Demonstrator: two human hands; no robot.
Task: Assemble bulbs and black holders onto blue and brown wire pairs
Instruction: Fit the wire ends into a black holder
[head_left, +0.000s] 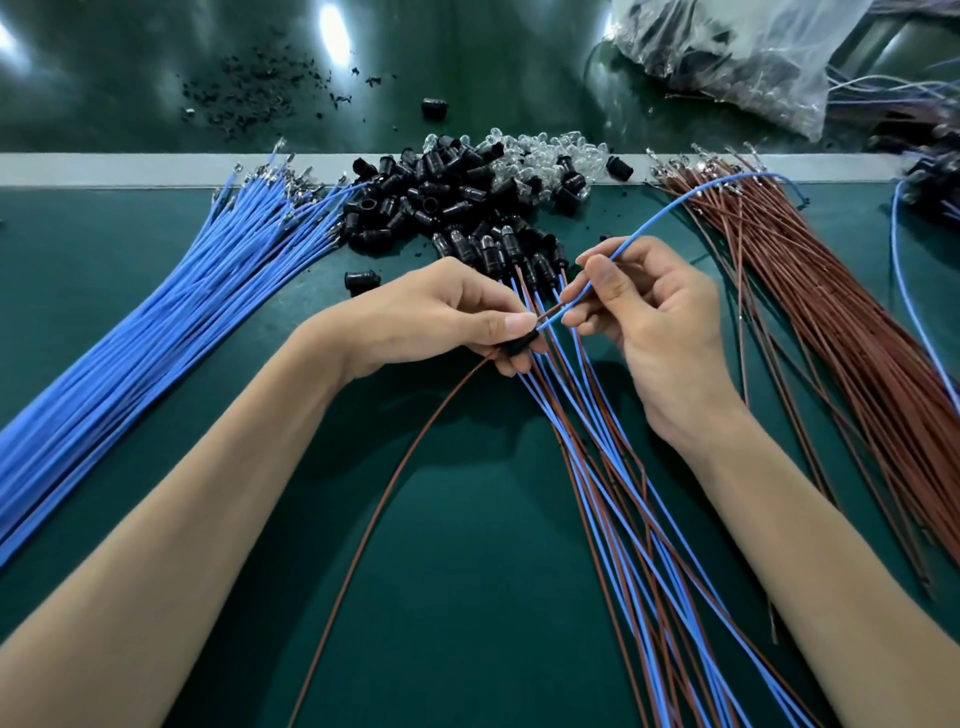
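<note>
My left hand (441, 317) pinches a black holder (519, 344) between thumb and fingers, with a brown wire (395, 499) trailing from it toward me. My right hand (644, 322) pinches a single blue wire (675, 208), whose near end points into the holder and whose far end arcs up to the right. Under both hands lie finished pairs (613, 467) of blue and brown wires with bulbs in black holders (498, 249). Behind them sits a heap of loose black holders (431, 192) and clear bulbs (540, 150).
A thick bundle of blue wires (156, 322) fans across the left of the green mat. A bundle of brown wires (831, 312) lies at the right. A clear plastic bag (737, 57) sits at the far right, with black scraps (260, 88) at the far left.
</note>
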